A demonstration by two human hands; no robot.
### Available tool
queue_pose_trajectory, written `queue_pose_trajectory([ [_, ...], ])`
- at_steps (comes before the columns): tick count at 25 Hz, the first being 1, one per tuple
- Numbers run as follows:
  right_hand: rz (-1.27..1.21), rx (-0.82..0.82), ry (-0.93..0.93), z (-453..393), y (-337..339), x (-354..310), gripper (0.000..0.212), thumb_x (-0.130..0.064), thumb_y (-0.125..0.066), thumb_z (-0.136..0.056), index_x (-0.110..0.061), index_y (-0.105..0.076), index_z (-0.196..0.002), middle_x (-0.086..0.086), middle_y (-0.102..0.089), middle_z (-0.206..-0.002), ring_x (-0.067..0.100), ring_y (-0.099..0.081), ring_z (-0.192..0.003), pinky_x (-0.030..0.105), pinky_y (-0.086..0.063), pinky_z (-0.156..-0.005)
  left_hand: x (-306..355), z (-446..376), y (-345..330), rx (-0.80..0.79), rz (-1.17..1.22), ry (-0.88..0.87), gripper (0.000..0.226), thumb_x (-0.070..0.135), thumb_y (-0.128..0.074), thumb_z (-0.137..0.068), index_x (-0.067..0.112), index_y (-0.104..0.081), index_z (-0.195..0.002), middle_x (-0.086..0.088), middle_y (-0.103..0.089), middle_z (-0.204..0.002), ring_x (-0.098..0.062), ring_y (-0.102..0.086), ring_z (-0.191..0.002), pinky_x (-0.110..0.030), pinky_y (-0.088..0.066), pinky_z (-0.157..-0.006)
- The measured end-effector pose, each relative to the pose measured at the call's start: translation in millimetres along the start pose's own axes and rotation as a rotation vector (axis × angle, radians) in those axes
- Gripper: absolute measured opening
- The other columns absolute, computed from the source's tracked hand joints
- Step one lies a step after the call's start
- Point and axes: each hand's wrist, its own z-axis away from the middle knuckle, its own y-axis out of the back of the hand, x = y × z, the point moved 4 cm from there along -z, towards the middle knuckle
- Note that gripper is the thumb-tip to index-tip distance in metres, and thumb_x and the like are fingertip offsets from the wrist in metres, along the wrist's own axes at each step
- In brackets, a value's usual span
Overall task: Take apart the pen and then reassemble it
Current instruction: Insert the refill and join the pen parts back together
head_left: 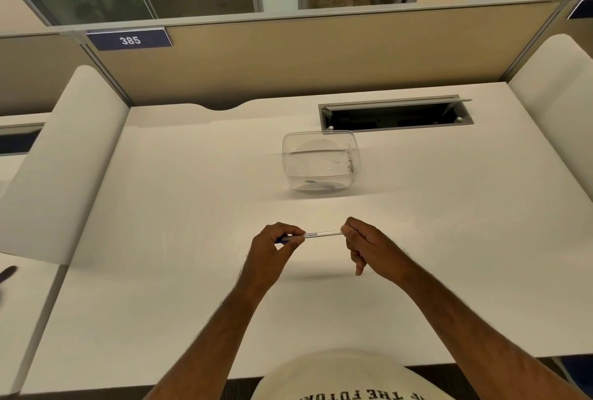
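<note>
We hold the pen (322,234) level above the desk (160,239), left hand (272,248) in a pinching grip on its blue end, right hand (365,245) pinching the white end. Beyond it stands a clear plastic container (321,160), well apart.

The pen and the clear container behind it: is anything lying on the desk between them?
No. In the head view, only bare desk lies between the pen and the clear container.

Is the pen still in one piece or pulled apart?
One piece, as far as shows: the pen runs unbroken between the left hand and right hand; its ends are hidden by fingers.
</note>
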Motion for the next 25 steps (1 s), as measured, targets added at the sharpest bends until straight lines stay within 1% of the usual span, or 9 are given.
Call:
queue_pose_trajectory([
  [7,-0.080,-0.033,-0.086,0.0,-2.3,7.3,0.034,-0.023,-0.042,-0.110,-0.014,-0.045,-0.078,-0.001,-0.035,-0.066,0.018,-0.036,-0.047,0.035,-0.054,-0.047,2.5,0.0,0.6,-0.023,-0.083,-0.073,0.014,0.019,-0.076,-0.092,0.032,-0.077,-0.095,0.015,-0.073,-0.095,-0.016,-0.062,-0.096,-0.025,-0.050,-0.086],
  [10,-0.156,-0.030,-0.134,4.4,-2.8,11.8,0.038,-0.030,-0.044,-0.110,-0.012,-0.045,-0.077,0.003,-0.031,-0.063,0.020,-0.038,-0.045,0.036,-0.055,-0.047,0.8,0.7,-0.7,-0.044,-0.096,-0.073,0.014,0.019,-0.076,-0.092,0.032,-0.077,-0.095,0.016,-0.073,-0.094,-0.015,-0.062,-0.096,-0.027,-0.051,-0.086],
  [12,-0.163,-0.022,-0.144,6.5,-3.4,14.0,0.042,-0.035,-0.044,-0.110,-0.010,-0.049,-0.076,0.004,-0.036,-0.059,0.020,-0.041,-0.045,0.036,-0.056,-0.048,0.5,1.2,-1.2,-0.057,-0.098,-0.075,0.013,0.020,-0.076,-0.092,0.032,-0.077,-0.095,0.016,-0.073,-0.094,-0.014,-0.062,-0.097,-0.029,-0.051,-0.087],
  [14,-0.079,-0.003,-0.087,8.2,-1.1,15.5,0.040,-0.034,-0.042,-0.110,-0.008,-0.053,-0.081,0.006,-0.044,-0.059,0.021,-0.044,-0.047,0.038,-0.055,-0.049,0.5,1.7,-1.7,-0.058,-0.086,-0.069,0.013,0.020,-0.076,-0.092,0.032,-0.077,-0.095,0.015,-0.073,-0.094,-0.015,-0.062,-0.096,-0.030,-0.051,-0.087],
  [16,0.070,0.020,0.010,11.1,3.6,12.1,0.028,-0.031,-0.041,-0.110,-0.015,-0.054,-0.090,0.009,-0.049,-0.063,0.022,-0.047,-0.048,0.039,-0.052,-0.053,1.3,2.3,-1.6,-0.043,-0.070,-0.051,0.013,0.020,-0.075,-0.092,0.033,-0.077,-0.095,0.017,-0.072,-0.094,-0.014,-0.063,-0.095,-0.029,-0.051,-0.086],
  [18,0.212,0.024,0.071,14.5,9.7,7.0,0.020,-0.028,-0.041,-0.110,-0.022,-0.052,-0.095,0.007,-0.055,-0.069,0.018,-0.051,-0.050,0.036,-0.049,-0.057,2.1,2.0,-1.4,-0.027,-0.056,-0.038,0.014,0.020,-0.075,-0.092,0.035,-0.077,-0.094,0.018,-0.072,-0.094,-0.014,-0.063,-0.094,-0.026,-0.051,-0.085],
  [21,0.349,0.032,0.103,18.1,13.3,1.2,0.022,-0.031,-0.041,-0.109,-0.025,-0.049,-0.090,0.005,-0.052,-0.063,0.015,-0.050,-0.050,0.032,-0.046,-0.057,2.4,2.1,-1.3,-0.032,-0.051,-0.035,0.015,0.021,-0.075,-0.092,0.035,-0.077,-0.093,0.018,-0.072,-0.094,-0.013,-0.063,-0.094,-0.021,-0.048,-0.084],
  [23,0.310,0.040,0.072,17.5,12.1,1.0,0.028,-0.029,-0.042,-0.109,-0.022,-0.047,-0.082,0.007,-0.045,-0.059,0.017,-0.049,-0.048,0.034,-0.047,-0.056,4.0,2.5,-2.6,-0.036,-0.069,-0.055,0.013,0.022,-0.075,-0.093,0.035,-0.076,-0.095,0.018,-0.072,-0.095,-0.014,-0.063,-0.095,-0.022,-0.048,-0.085],
  [25,0.071,0.038,-0.026,12.1,10.4,4.1,0.033,-0.025,-0.043,-0.109,-0.015,-0.045,-0.078,0.005,-0.038,-0.063,0.019,-0.041,-0.047,0.034,-0.043,-0.049,7.5,3.2,-3.9,-0.031,-0.102,-0.092,0.011,0.022,-0.073,-0.094,0.033,-0.076,-0.096,0.017,-0.072,-0.096,-0.016,-0.061,-0.097,-0.022,-0.048,-0.085],
])
